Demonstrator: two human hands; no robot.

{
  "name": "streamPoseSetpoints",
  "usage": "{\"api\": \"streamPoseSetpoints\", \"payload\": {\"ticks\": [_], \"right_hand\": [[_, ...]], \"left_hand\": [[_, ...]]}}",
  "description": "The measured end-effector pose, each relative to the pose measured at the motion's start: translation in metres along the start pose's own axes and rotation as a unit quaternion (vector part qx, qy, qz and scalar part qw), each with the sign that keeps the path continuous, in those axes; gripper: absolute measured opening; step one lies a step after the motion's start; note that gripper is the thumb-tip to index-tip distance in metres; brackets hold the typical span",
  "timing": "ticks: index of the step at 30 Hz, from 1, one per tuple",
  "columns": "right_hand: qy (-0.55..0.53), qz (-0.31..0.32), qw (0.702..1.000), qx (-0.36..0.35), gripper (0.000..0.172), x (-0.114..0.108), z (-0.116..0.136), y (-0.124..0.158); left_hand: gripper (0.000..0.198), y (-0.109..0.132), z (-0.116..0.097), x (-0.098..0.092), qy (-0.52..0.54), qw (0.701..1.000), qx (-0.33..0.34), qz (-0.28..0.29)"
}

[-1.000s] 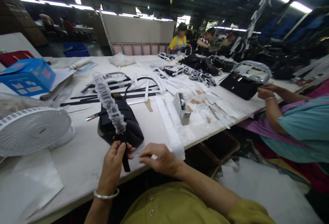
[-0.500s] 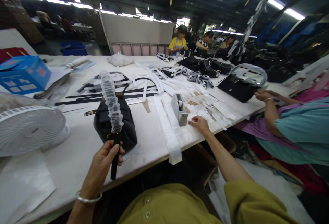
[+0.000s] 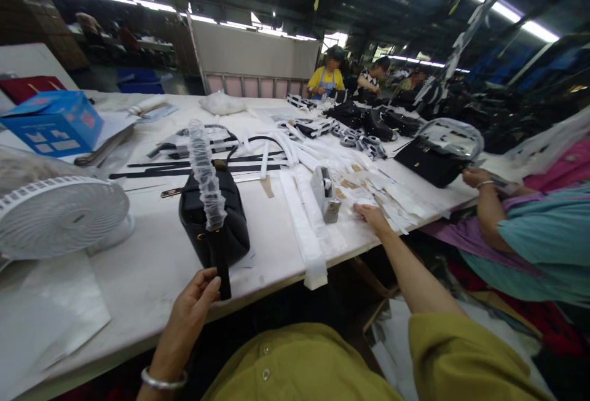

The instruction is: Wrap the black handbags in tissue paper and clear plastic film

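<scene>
A black handbag (image 3: 235,220) stands on the table in front of me. Crinkled clear plastic wraps the upper part of its strap (image 3: 205,174), while the bare black end hangs toward the table edge. My left hand (image 3: 191,303) has thumb and fingertips pinched at the left edge of that bare end. To the right stands a grey tape dispenser (image 3: 325,192). Just beyond its right side is my right hand (image 3: 372,217), fingertips together over the paper scraps; whatever lies between them is too small to make out.
White wrapping strips (image 3: 302,235) run to the front edge. A white fan (image 3: 69,217) and a blue box (image 3: 58,124) stand left. Black straps (image 3: 147,172) lie behind the bag. At right, a co-worker's hand (image 3: 477,177) is at another black bag (image 3: 424,161).
My left hand has shifted from a full grip on the strap to its edge, and the strap lies closer to the bag. My right hand has moved right, away from the tape dispenser.
</scene>
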State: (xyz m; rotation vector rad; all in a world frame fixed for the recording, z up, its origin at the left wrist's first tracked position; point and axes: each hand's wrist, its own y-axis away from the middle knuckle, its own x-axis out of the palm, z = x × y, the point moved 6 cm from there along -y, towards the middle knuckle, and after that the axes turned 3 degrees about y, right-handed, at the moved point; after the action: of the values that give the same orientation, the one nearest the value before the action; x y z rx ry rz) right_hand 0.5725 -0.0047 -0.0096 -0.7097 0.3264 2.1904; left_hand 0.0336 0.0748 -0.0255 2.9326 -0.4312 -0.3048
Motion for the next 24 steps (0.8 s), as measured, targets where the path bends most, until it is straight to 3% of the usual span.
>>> {"api": "streamPoseSetpoints", "payload": {"ticks": [2, 5, 7, 10, 13, 16, 19, 20, 21, 24], "right_hand": [[-0.010, -0.018, 1.000, 0.005, 0.042, -0.004, 0.004, -0.001], [-0.025, -0.069, 0.997, 0.010, 0.047, -0.018, 0.008, -0.003], [-0.026, -0.091, 0.995, 0.012, 0.048, -0.028, 0.012, 0.001], [-0.026, -0.139, 0.990, -0.023, 0.046, -0.039, 0.033, 0.027], [-0.028, -0.162, 0.974, -0.157, 0.035, -0.033, 0.080, 0.082], [-0.013, -0.035, 0.945, -0.326, 0.021, 0.007, 0.130, 0.149], [-0.007, 0.105, 0.867, -0.487, 0.013, 0.051, 0.160, 0.214], [0.001, 0.141, 0.835, -0.531, 0.012, 0.063, 0.164, 0.231], [0.011, 0.169, 0.806, -0.567, 0.010, 0.073, 0.167, 0.246], [0.017, 0.212, 0.763, -0.611, 0.007, 0.091, 0.169, 0.270]], "left_hand": [[0.065, 0.005, -0.006, -0.005, -0.099, 0.992, 0.065, -0.052], [0.060, 0.022, -0.026, -0.009, -0.226, 0.947, 0.178, -0.144], [0.052, 0.031, -0.036, -0.010, -0.242, 0.936, 0.204, -0.156], [0.042, 0.035, -0.042, 0.001, -0.185, 0.964, 0.174, -0.082], [0.047, 0.037, -0.040, 0.039, -0.048, 0.991, 0.073, 0.097], [0.060, 0.047, -0.041, 0.095, 0.147, 0.950, -0.031, 0.273], [0.069, 0.053, -0.046, 0.139, 0.311, 0.874, -0.111, 0.357], [0.069, 0.052, -0.047, 0.148, 0.347, 0.859, -0.120, 0.356], [0.066, 0.047, -0.046, 0.151, 0.376, 0.861, -0.117, 0.321], [0.058, 0.033, -0.038, 0.145, 0.381, 0.895, -0.094, 0.214]]}}
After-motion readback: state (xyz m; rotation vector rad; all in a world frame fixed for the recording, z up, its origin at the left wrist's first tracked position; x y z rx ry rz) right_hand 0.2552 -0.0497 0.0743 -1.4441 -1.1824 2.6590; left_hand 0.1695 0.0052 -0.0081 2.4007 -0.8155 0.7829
